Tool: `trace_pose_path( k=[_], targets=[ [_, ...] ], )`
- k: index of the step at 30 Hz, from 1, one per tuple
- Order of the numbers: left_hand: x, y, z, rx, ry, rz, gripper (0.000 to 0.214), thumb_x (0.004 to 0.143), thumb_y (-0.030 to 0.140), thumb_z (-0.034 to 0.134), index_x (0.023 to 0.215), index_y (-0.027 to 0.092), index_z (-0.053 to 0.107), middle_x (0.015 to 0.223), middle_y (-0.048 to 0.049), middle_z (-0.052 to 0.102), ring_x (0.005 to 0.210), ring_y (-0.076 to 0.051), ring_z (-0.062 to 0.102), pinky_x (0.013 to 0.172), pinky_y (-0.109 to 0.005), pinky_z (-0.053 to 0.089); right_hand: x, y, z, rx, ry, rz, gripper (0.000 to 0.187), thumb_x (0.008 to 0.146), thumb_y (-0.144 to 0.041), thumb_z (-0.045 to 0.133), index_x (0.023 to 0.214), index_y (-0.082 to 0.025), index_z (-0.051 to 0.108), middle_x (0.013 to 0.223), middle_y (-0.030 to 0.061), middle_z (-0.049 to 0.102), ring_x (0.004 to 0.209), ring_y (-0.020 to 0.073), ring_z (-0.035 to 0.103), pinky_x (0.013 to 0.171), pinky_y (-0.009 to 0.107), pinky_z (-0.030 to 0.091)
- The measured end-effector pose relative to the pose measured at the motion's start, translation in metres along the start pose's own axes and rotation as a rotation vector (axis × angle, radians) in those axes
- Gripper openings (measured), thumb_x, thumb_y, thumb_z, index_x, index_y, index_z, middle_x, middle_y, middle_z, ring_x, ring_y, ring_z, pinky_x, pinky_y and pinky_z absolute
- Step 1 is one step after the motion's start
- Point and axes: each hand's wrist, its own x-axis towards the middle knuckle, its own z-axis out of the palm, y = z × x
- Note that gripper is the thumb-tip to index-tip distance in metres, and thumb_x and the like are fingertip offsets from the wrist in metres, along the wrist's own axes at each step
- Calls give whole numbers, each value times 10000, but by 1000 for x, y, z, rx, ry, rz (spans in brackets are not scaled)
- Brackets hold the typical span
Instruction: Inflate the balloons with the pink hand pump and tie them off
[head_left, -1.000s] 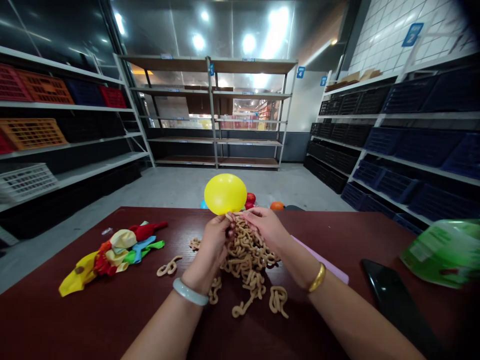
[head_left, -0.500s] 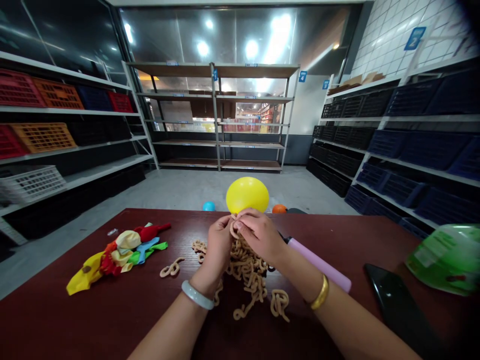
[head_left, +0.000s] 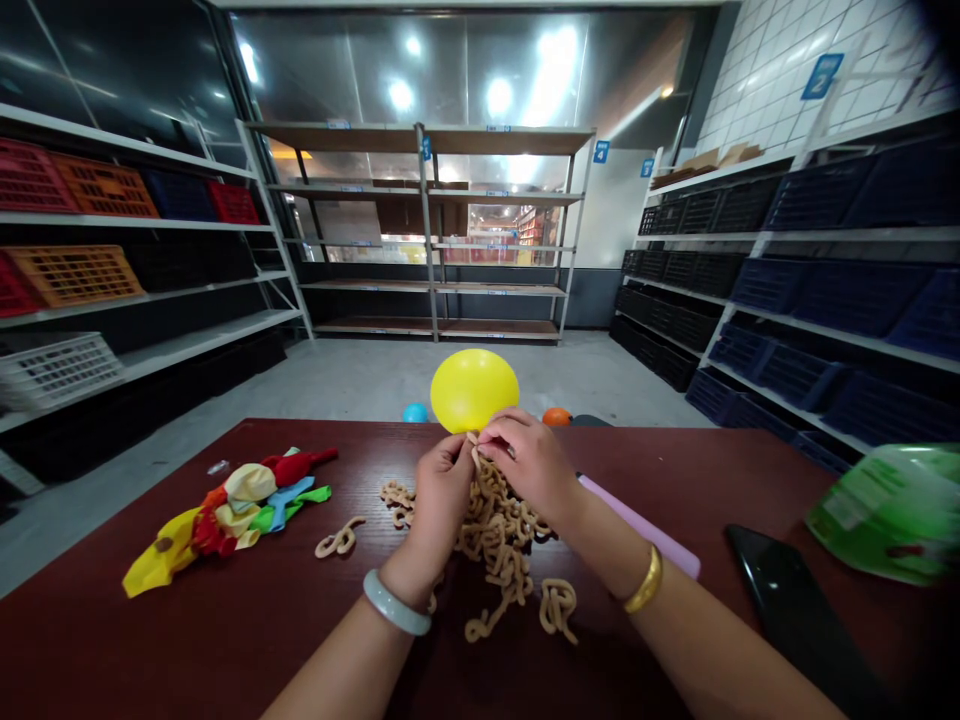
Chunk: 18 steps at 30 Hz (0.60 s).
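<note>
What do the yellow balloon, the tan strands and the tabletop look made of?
Yellow balloon: likely latex, glossy; a highlight shows. Tan strands: perhaps soft cord, matte, by their loose curls; fibre unclear. Tabletop: perhaps wood or laminate, satin, by its sheen and faint streaks.

The place appears to be a storeroom, with metal racks point(head_left: 430, 252) on 3 sides, plastic crates point(head_left: 79, 275) along 2 of them, and numbered blue signs point(head_left: 822, 77).
</note>
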Motion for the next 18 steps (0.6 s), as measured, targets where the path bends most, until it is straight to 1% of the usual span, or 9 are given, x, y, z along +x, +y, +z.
trace_pose_path(
  k=[3,5,8,11,13,16,18],
  targets=[
    [0,0,0,28,0,36,285,874,384,581,868,159,754,710,-13,648,700,-150,564,658,-226,432,0,1,1,-23,-27,47,117,842,-96,649,788,-198,632,875,34,642,814,172,605,752,282,477],
    [0,0,1,12,-1,36,269,864,369,589,875,162,762,719,-18,662,740,-166,592,697,-240,451,-1,2,3,-81,-33,73,108,841,-110,638,780,-197,614,858,35,636,786,172,599,718,278,468],
    [-1,0,4,-45,-3,19,258,841,366,612,865,161,766,708,-27,671,751,-183,610,722,-262,469,-3,0,7,-216,49,84,84,827,-133,633,790,-193,588,824,45,632,787,196,591,713,294,458],
    [-2,0,5,-124,-30,15,260,830,374,634,881,154,763,771,-44,690,785,-187,617,765,-280,479,-6,-5,11,-334,133,93,75,837,-157,623,790,-195,578,798,54,626,777,211,582,702,303,449],
    [-1,-1,5,-158,-35,-1,268,833,380,637,900,150,757,785,-44,684,760,-170,601,745,-269,475,-7,-8,10,-336,124,80,88,870,-170,606,789,-197,584,809,57,630,777,208,582,707,301,449],
    [0,-1,4,-186,-8,-48,274,837,385,634,906,144,746,711,-17,637,637,-125,522,639,-231,436,-7,-11,8,-230,72,33,104,909,-156,580,820,-196,616,886,64,656,846,206,601,771,303,461],
    [0,0,3,-197,2,-68,279,834,391,635,895,140,741,670,0,602,580,-104,459,585,-217,399,-6,-11,6,-166,57,30,96,912,-147,583,847,-198,634,920,65,665,881,207,607,799,310,466]
  ],
)
